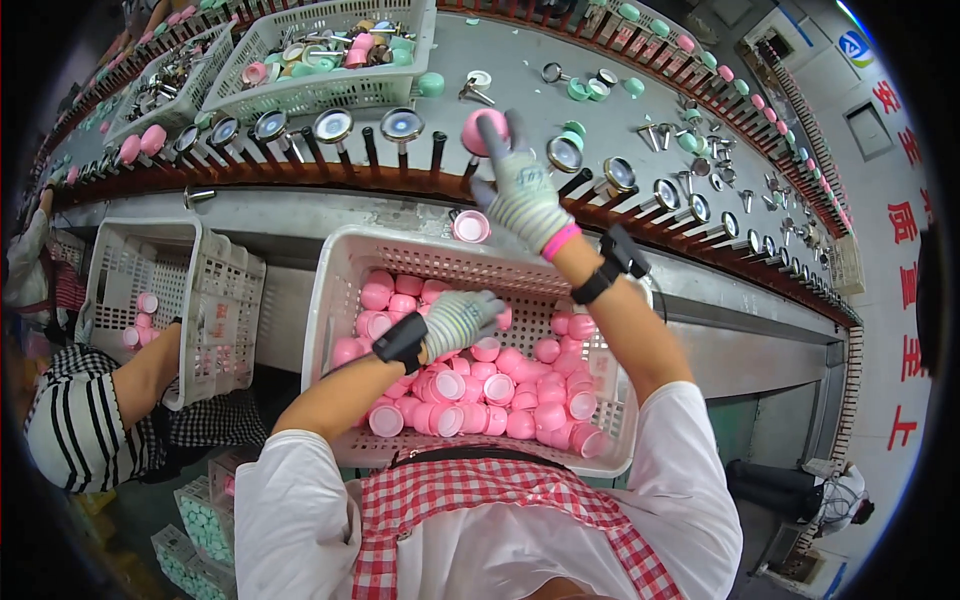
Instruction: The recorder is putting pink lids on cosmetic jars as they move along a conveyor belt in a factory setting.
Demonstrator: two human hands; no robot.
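A white plastic basket (328,290) in front of me holds a heap of small round pink cups (490,390). Over the heap, my gloved left hand (455,322) is closed, with a single pink cup (504,318) at its fingertips; its thumb is hidden. Beyond the basket, my gloved right hand (522,180) reaches to the row of upright pegs. Its fingers are stretched and apart, resting against a pink cup (478,135) that sits above the row, and the thumb stays clear of it. Another pink cup (470,227) lies on the metal ledge below.
Round-topped metal pieces (402,125) stand along the curved peg line. Behind it, a grey table (480,50) carries loose metal parts and green cups, plus a crate (300,98) of mixed pieces. At left, a person (100,400) works beside another basket (185,240).
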